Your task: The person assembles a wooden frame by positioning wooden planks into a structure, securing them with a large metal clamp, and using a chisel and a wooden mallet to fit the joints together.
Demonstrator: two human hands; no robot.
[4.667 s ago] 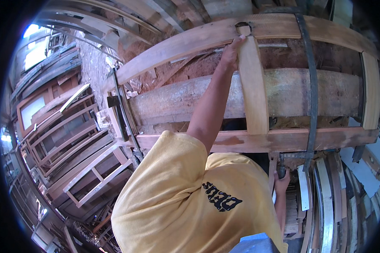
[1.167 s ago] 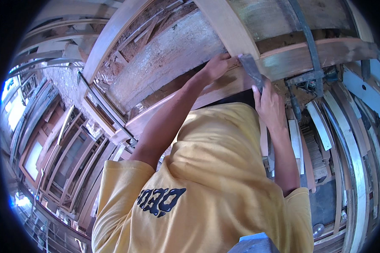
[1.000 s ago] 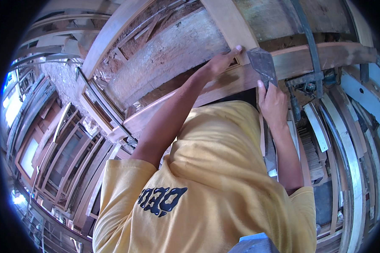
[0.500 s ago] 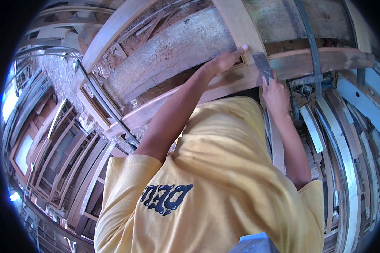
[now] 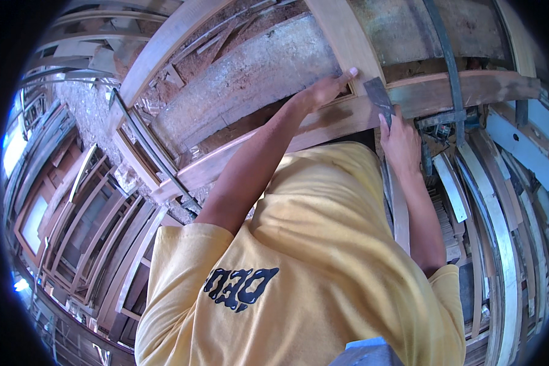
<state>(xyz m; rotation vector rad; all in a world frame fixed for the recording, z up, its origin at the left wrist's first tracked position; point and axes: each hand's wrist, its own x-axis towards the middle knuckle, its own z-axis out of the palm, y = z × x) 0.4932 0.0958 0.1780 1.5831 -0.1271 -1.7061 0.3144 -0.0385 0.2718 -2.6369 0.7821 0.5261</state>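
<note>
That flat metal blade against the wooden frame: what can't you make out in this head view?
- Blade: its handle is hidden inside the right hand.
- Left hand: its palm is turned away against the wooden frame.
- Frame joint: covered by both hands.
- Frame's outer ends: bent and cut off at the fisheye rim.

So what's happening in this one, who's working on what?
A person in a yellow shirt is working on a wooden frame in a woodshop. The right hand grips a flat metal blade set against the frame's joint, while the left hand presses its fingers on the wood just beside it. A metal clamp bar runs across the frame, and more wooden frames are stacked at the left.
</note>
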